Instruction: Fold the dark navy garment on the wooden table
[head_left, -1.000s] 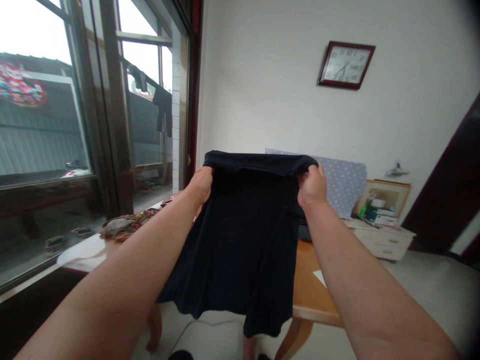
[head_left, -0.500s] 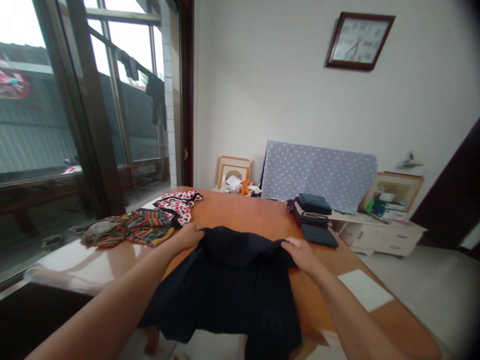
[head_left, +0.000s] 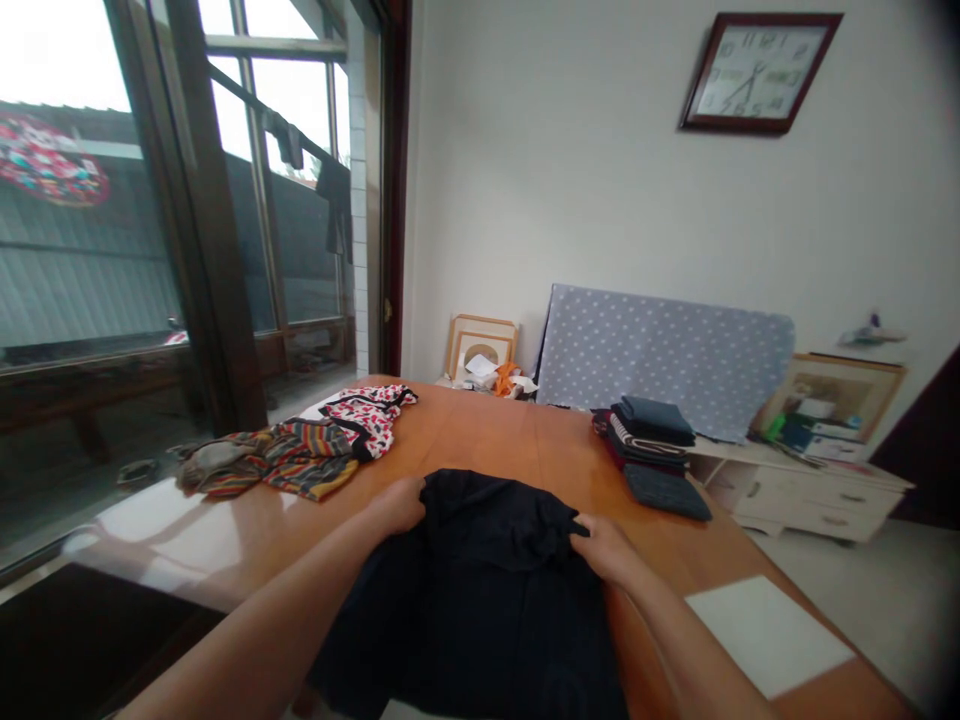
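Note:
A dark navy garment (head_left: 495, 600), perhaps trousers, is stretched between my two hands over the near side of the wooden table (head_left: 495, 425). My left hand (head_left: 401, 505) is closed on its upper left corner. The upper right corner is pinched in my right hand (head_left: 600, 548). Its top edge sags into folds between the hands, and the lower part hangs toward me, cut off by the bottom of the view. Whether it has legs or sleeves I cannot tell.
On the left lie a striped garment (head_left: 311, 460) and a red-and-white patterned garment (head_left: 371, 415). A stack of folded clothes (head_left: 651, 425) stands back right, with a folded dark cloth (head_left: 667, 490) before it. A white sheet (head_left: 769, 635) lies near the right edge.
Both hands have come lower and nearer with the navy garment, still gripping its corners. The garment's top edge bunches more. The view has turned slightly left.

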